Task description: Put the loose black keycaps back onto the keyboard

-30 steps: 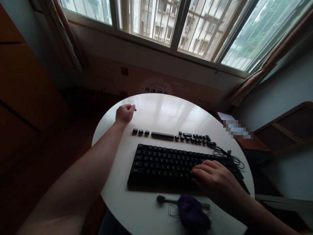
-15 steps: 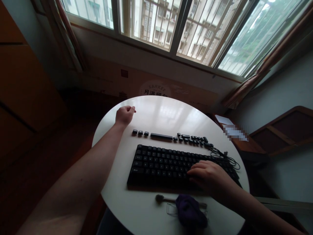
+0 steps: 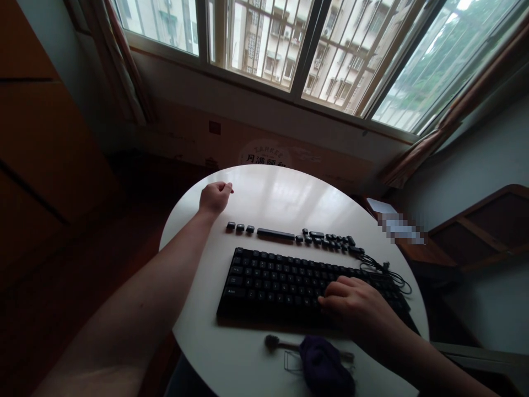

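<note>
A black keyboard (image 3: 273,281) lies on the round white table (image 3: 231,364), its front row bare of keys in part. Over its right half, my right hand (image 3: 353,300) rests with fingers bent together at the lower rows; the fingertips are mostly hidden, so what they grip cannot be seen. My left hand (image 3: 215,197) is closed in a fist at the table's far left edge, and its inside is hidden. Behind the keyboard, loose black keycaps (image 3: 239,227) and a long space bar key (image 3: 275,235) lie in a row, with more small keycaps (image 3: 330,241) to the right.
Nearest me lie a small brush (image 3: 273,342), a purple cloth (image 3: 326,366) and a wire tool (image 3: 292,361). A coiled black cable (image 3: 386,273) sits at the right end of the keyboard. Past the table stand a window (image 3: 264,44) and a wooden side surface (image 3: 430,251) with papers.
The whole view has shifted slightly, moving the scene a little right and down. Both hands keep nearly the same places; my right hand's fingers look a little more drawn together.
</note>
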`<state>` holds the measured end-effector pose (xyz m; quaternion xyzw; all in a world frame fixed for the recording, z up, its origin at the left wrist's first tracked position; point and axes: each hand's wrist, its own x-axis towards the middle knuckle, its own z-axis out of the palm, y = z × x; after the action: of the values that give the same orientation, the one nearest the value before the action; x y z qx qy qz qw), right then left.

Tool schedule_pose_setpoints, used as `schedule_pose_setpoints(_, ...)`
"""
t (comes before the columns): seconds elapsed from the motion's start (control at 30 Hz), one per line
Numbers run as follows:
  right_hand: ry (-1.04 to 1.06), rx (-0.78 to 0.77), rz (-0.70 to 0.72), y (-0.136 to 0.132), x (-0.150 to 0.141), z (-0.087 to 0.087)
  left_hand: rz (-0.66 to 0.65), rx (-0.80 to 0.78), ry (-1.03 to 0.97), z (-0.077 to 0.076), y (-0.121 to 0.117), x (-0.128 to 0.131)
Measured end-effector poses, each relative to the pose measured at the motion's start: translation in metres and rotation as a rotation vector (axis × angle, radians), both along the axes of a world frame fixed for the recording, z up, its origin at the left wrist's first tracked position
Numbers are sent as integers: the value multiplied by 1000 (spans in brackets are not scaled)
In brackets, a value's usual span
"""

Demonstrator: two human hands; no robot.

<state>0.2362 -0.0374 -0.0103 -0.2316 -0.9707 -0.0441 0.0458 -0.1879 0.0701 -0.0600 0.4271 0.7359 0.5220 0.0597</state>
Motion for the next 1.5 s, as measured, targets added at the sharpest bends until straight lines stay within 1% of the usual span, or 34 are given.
schedule_pose_setpoints(0.13,72,0,-34,-7,1,-6,3,2,3,1,0,0)
schedule_pose_setpoints(0.23,132,-6,-48,-13,7,-7,7,4,0,2,0,0)
schedule_pose_setpoints(0.4,303,-65,-84,-16,22,2,8,12,0,2,-1,1)
schedule_pose_setpoints(0.47,336,-74,-89,-16,24,5,6,13,1,2,-1,1)
schedule_pose_setpoints(0.63,273,-152,-8,-20,12,1,1,17,1,1,0,0)
schedule_pose_setpoints(0.77,262,-139,14,-19,4,0,0,17,-5,2,0,1)
schedule_pose_setpoints(0.93,196,-145,65,-11,-1,8,-5,7,-10,4,-2,3)
schedule_pose_setpoints(1.03,218,-92,95,11,-4,17,-9,3,-14,5,-3,4)
schedule_pose_setpoints(1.1,269,-39,72,38,-8,24,-12,2,-17,6,-3,4)
schedule_pose_setpoints(1.17,305,-30,0,72,-13,27,-12,2,-19,6,-4,4)
schedule_pose_setpoints(1.27,248,-171,-202,123,-26,26,-11,4,-19,9,-6,4)
schedule_pose_setpoints(1.33,212,-220,-249,149,-35,21,-12,6,-20,10,-8,4)
schedule_pose_setpoints(1.4,179,-255,-263,166,-43,15,-13,9,-22,11,-9,5)
schedule_pose_setpoints(1.5,118,-302,-273,178,-50,8,-20,11,-26,10,-9,5)
